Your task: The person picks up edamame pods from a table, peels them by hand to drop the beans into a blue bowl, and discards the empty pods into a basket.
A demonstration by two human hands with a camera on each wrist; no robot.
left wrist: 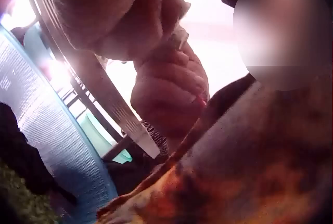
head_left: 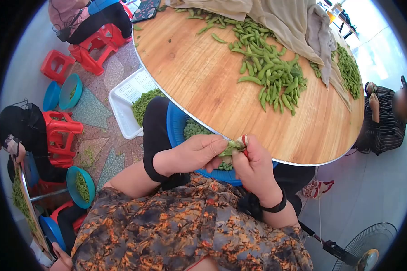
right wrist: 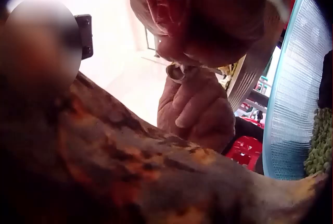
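Observation:
Both hands meet at the table's near edge, above a blue basket (head_left: 172,124) of shelled green beans (head_left: 195,128). The left hand (head_left: 190,156) pinches a green pod (head_left: 230,147) between thumb and fingers. Against the pod's other side, the right hand (head_left: 256,168) pinches it too; white and red wrapping shows on a finger of that hand. In the left wrist view the left hand (left wrist: 117,13) and right hand (left wrist: 169,88) nearly touch, fingers curled. The right wrist view has the right hand (right wrist: 203,16) over the left hand (right wrist: 196,107); the pod is mostly hidden there.
A pile of green pods (head_left: 276,77) lies on the round wooden table (head_left: 194,77), beside a beige cloth (head_left: 289,20). Left on the floor are a white crate (head_left: 122,92), red stools (head_left: 59,65) and teal basins (head_left: 71,91). A fan (head_left: 366,253) stands lower right; other people sit around.

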